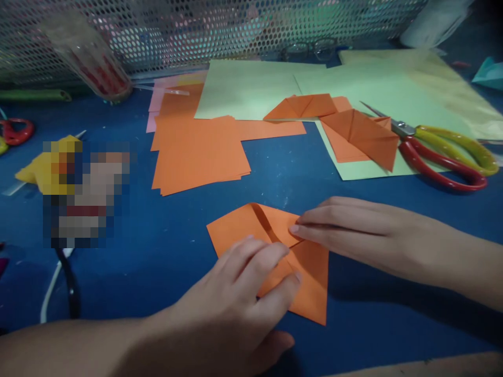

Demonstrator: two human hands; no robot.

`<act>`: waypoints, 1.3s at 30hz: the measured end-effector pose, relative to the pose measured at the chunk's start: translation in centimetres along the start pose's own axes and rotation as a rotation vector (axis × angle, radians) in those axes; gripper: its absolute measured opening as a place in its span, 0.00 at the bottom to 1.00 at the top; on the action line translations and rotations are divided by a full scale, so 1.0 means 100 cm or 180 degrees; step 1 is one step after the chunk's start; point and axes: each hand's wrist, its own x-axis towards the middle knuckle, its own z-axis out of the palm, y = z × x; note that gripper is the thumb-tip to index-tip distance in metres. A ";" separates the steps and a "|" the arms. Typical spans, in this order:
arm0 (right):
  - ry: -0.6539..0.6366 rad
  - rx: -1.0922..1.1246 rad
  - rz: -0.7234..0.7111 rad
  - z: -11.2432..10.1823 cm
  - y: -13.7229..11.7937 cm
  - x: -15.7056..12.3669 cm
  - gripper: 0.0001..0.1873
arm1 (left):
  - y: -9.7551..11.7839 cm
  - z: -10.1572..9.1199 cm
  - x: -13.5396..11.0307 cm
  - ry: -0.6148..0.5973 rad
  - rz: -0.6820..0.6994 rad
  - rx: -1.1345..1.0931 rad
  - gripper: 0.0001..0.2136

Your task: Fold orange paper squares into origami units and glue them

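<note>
A square of orange paper (308,293) lies on the blue table in front of me, folded, with creases and flaps meeting near its middle. One flap stands slightly raised at the top, leaving a dark gap. My left hand (245,293) rests over the lower left part, fingers bent and apart, fingertips touching the paper near its centre. From the right, my right hand (353,228) reaches in with its fingers pressed together on the upper right edge and flap, gripping the paper there. Its thumb cannot be clearly told from the other fingers.
Loose orange sheets (200,154) lie behind. Folded orange pieces (353,131) rest on pale green paper (261,91), beside scissors (444,154) with red and yellow handles. A clear jar (88,60) stands back left, by a perforated metal panel (188,31); a yellow object (43,165) lies left.
</note>
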 end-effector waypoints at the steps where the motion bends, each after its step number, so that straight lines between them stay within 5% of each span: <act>1: -0.0041 -0.0024 0.0000 0.000 0.000 0.001 0.16 | -0.001 0.001 -0.001 0.0122 0.0028 0.0030 0.18; 4: -0.0210 -0.0272 -0.0221 -0.002 -0.002 0.006 0.20 | -0.007 0.004 -0.005 0.0155 0.0048 -0.0009 0.19; 11: -0.0390 -0.1208 -0.0969 -0.010 -0.008 0.011 0.29 | -0.017 0.011 -0.007 -0.0485 -0.0099 -0.0170 0.42; 20: -0.0044 -0.1462 -0.1388 -0.008 0.007 0.005 0.23 | -0.022 0.005 -0.003 -0.0558 -0.0124 -0.0270 0.42; 26: -0.0594 -0.1677 -0.1631 -0.021 0.010 0.009 0.23 | -0.026 0.004 0.000 -0.0624 -0.0040 -0.0314 0.43; 39: -0.0539 -0.1684 -0.1683 -0.020 0.009 0.011 0.22 | -0.032 0.003 0.004 -0.0644 0.0070 -0.0495 0.40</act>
